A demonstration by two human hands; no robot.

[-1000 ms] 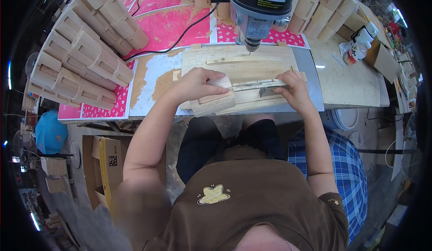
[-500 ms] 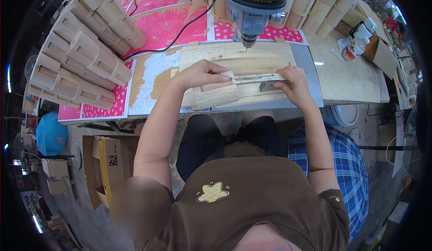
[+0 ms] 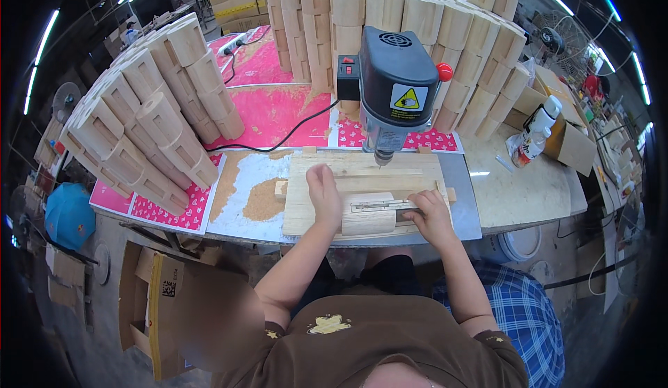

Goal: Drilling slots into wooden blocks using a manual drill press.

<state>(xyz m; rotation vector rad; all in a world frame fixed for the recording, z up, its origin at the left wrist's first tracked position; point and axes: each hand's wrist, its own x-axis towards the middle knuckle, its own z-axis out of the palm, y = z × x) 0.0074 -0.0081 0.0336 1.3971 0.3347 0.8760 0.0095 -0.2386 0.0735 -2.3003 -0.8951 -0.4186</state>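
A pale, rounded wooden block [image 3: 367, 225] lies on a wooden board [image 3: 306, 179] beneath the drill press [image 3: 396, 75]. Across its upper side sits a thin, light strip with dark-lined slots [image 3: 379, 206]. My right hand [image 3: 433, 217] pinches the strip's right end, where a small dark metal plate shows under the fingers. At the block's left end, my left hand [image 3: 325, 199] stands on edge with fingers stretched upward, its palm side against or very near the wood. The drill's chuck [image 3: 383, 157] is above and behind the block, apart from it.
Stacked wooden pieces with recesses [image 3: 139, 123] rise at the left; more stacks [image 3: 459, 47] stand behind the drill. A black cable [image 3: 292, 132] crosses the pink sheet. Bottles [image 3: 532, 141] and an open carton [image 3: 574, 141] are at the right. Sawdust lies left of the board.
The strip now lies on the block instead of being held between both hands. My left hand has let go of it and moved to the block's left end. The view has tilted up.
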